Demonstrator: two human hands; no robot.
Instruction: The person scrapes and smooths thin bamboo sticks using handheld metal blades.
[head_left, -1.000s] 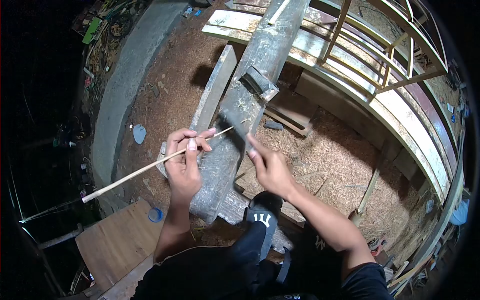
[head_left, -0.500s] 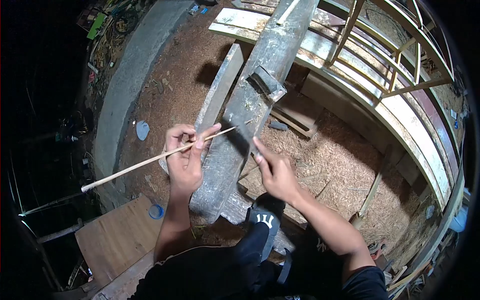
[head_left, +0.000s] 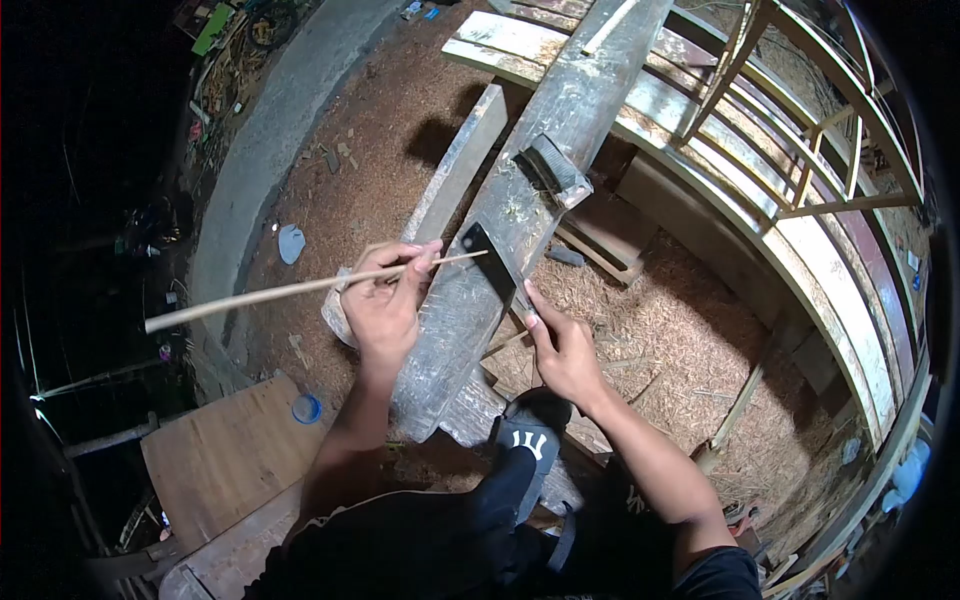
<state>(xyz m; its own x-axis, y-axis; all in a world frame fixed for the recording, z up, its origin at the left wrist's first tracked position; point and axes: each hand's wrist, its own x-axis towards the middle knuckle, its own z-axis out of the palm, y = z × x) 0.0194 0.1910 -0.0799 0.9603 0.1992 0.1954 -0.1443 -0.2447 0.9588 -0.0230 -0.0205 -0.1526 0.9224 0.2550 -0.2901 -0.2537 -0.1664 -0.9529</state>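
My left hand (head_left: 385, 300) is closed around a thin, pale wooden stick (head_left: 270, 292), whose long end points down to the left. The stick's thin tip lies over the blade of a dark, broad cleaver (head_left: 482, 250). Fingers wrapped round its handle, my right hand (head_left: 565, 350) holds the cleaver above a worn grey plank (head_left: 450, 330). The blade has a hole near its far corner; most of the handle is hidden in my hand. Whether stick and blade touch, I cannot tell.
A dark, ridged block (head_left: 555, 168) sits on the plank among small shavings. Right of it stand a curved whitish bench (head_left: 800, 265) and a wooden frame (head_left: 800, 120). Wood shavings (head_left: 680, 330) cover the ground. A plywood sheet (head_left: 220, 455) lies lower left, by a blue-rimmed lid (head_left: 306, 408).
The cleaver, blurred by motion before, now shows sharply with its blade farther up beside the stick's tip. The stick is more level. The whole view has shifted slightly.
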